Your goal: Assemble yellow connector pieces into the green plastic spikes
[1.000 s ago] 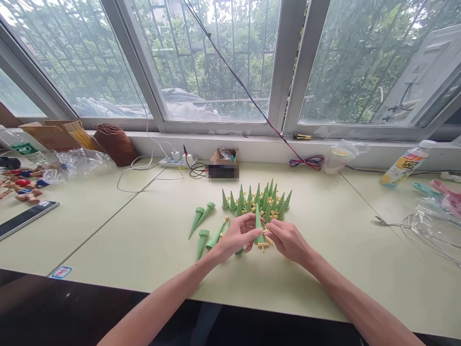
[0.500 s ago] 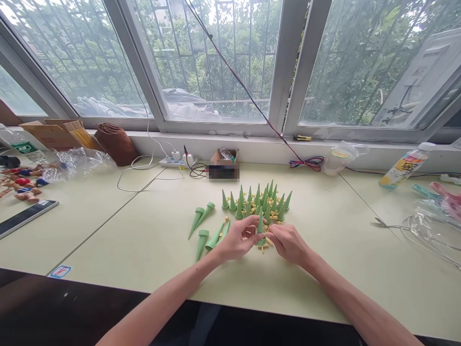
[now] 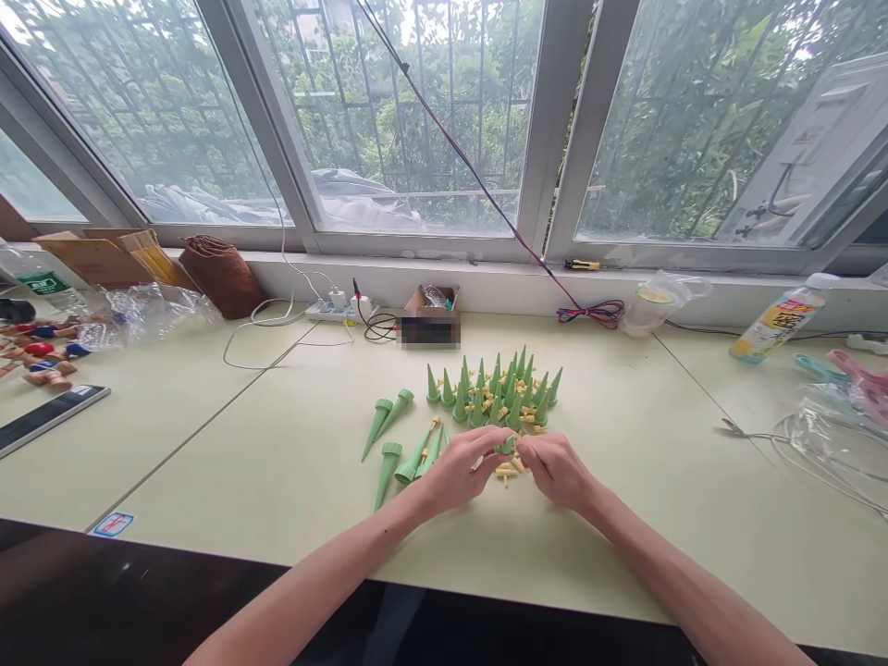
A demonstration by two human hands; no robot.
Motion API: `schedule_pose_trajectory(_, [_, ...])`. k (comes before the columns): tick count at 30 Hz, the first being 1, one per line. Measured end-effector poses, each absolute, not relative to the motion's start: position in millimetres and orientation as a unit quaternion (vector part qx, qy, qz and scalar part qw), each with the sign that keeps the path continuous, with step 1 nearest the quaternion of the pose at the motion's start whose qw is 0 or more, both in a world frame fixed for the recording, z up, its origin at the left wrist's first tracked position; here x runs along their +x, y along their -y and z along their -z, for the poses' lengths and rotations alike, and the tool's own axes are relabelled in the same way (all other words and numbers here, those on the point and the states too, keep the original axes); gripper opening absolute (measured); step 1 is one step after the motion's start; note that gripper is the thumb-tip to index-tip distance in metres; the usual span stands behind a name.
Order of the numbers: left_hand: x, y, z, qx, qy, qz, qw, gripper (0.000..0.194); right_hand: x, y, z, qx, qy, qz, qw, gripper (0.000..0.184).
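Note:
My left hand (image 3: 462,467) is closed around a green plant watering spike (image 3: 508,445), and only its ribbed end shows between the fingers. Right beside it, my right hand (image 3: 561,472) is pinched at the spike's edge; whatever its fingertips grip is hidden. Loose yellow T-shaped valves (image 3: 506,474) lie on the table just below the hands. Beyond them stands a cluster of green spikes (image 3: 478,407), upright on their caps, with yellow valves among them. Several more spikes (image 3: 388,467) lie flat to the left of my left hand, a few with yellow valves fitted.
A small cardboard box (image 3: 430,301) and a power strip (image 3: 331,310) stand by the window wall. To the right are a drink bottle (image 3: 783,319), a plastic cup (image 3: 652,305) and cables. A phone (image 3: 52,418), plastic wrap and small figures lie on the left.
The spike in my left hand has tipped from upright, so its ribbed end now shows instead of its long cone. Both hands stay close together in nearly the same place.

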State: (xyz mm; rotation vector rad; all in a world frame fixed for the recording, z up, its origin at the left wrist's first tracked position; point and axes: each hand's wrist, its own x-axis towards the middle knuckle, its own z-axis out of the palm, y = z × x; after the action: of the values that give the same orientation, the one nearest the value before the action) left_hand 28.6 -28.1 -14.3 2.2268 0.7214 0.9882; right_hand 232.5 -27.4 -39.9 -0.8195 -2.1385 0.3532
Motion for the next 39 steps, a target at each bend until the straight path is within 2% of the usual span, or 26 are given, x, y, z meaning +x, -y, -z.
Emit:
schedule_pose_trajectory(5, [29.7, 28.9, 13.2, 0.81, -0.306, -0.379, 0.327, 0.023, 231.8, 28.4, 37.0, -0.338, 0.844, -0.162, 0.383, 0.05])
schedule_pose_trajectory(12, [33.1, 27.2, -0.9, 0.674, -0.334, -0.374, 0.542, 0.036, 229.5, 29.2, 29.5, -0.381, 0.828, -0.143, 0.386, 0.048])
schedule_pose_trajectory(16, [31.4, 24.3, -6.3, 0.605, -0.33, -0.37, 0.623, 0.046, 230.0, 31.1, 24.3, -0.388, 0.816, -0.18, 0.389, 0.037])
schedule_pose_trajectory(21, [29.1, 20.9, -6.9, 0.55, -0.33, -0.372, 0.671, 0.049, 231.1, 31.4, 24.4, -0.356, 0.827, -0.179, 0.397, 0.031])
schedule_pose_trajectory(29, [28.3, 20.8, -9.4, 0.489, -0.334, -0.355, 0.723, 0.045, 232.7, 28.6, 26.0, -0.309, 0.852, -0.111, 0.409, 0.026])
schedule_pose_trajectory(39, [28.2, 22.9, -8.1, 0.551, -0.318, -0.352, 0.686, 0.043, 233.4, 30.8, 22.8, -0.296, 0.864, -0.064, 0.403, 0.017])
